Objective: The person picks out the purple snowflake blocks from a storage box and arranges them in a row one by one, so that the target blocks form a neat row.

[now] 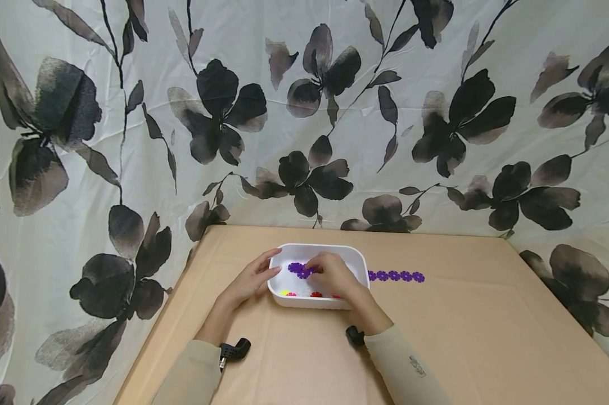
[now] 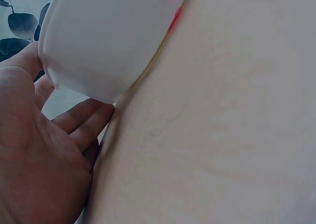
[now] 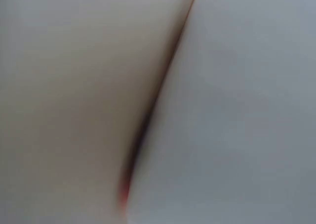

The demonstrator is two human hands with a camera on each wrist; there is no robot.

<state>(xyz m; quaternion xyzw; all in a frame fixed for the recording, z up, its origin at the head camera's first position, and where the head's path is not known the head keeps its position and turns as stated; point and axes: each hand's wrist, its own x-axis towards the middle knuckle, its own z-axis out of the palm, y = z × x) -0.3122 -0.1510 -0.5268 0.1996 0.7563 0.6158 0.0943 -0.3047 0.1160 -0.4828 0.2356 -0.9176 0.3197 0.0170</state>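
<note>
I see left hand (image 1: 247, 283) loosely spread against tub (image 1: 309, 302), lower middle, probably steadying it; right hand (image 1: 337, 275) at purple flowers (image 1: 295, 267), can't tell if pinching.

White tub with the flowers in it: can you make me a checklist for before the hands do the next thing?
1. White tub stands upright on the table: ok.
2. Left hand is at the tub: ok, fingers touch its left side.
3. Right hand has reached the purple flowers in the tub: ok.
4. Right fingers pinch just one flower: cannot tell, the hand hides it.
5. Only purple is in the tub: not ok, there's a yellow piece and a red piece too.
6. Purple row on the table is straight: ok, nearly straight, right of the tub.
</note>
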